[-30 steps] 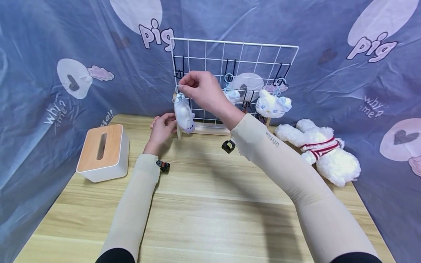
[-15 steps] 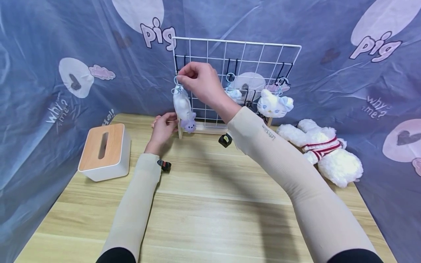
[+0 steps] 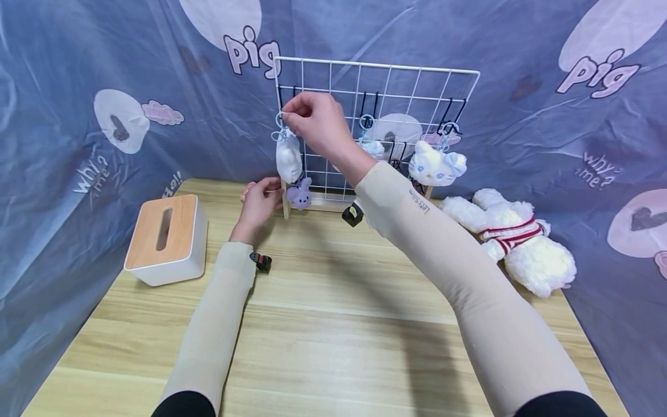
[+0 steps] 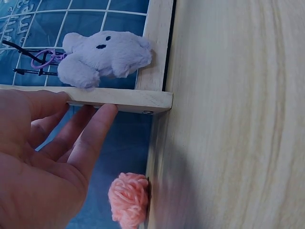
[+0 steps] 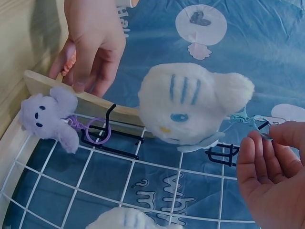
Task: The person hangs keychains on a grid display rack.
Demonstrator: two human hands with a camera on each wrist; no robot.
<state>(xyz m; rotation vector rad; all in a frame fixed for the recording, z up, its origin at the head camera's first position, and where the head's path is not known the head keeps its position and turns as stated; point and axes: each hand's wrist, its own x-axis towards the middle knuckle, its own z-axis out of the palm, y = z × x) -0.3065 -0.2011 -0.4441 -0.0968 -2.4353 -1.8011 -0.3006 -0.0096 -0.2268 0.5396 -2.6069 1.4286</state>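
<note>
My right hand [image 3: 320,124] pinches the ring of a white cat-head plush keychain [image 3: 288,159] at the left side of the white wire grid rack [image 3: 377,64]. In the right wrist view, the plush [image 5: 183,98] hangs beside a black hook [image 5: 223,153], its ring partly hidden by the fingers. I cannot tell whether the ring is on the hook. Low on the rack's left side, my left hand [image 3: 259,205] grips the wooden post [image 4: 128,99] between thumb and fingers. A purple bunny plush keychain [image 4: 107,55] hangs from a lower hook close to that post.
Another white cat plush keychain [image 3: 435,164] hangs at the rack's right, and one [image 3: 373,149] hangs mid-rack, partly hidden. A white teddy bear [image 3: 537,260] lies at right. A tissue box [image 3: 167,240] stands at left. Pink yarn [image 4: 128,198] sits behind the left post.
My right hand has risen slightly with the white plush keychain towards the upper left hook. The purple bunny below shows more fully. My left hand stays on the post.
</note>
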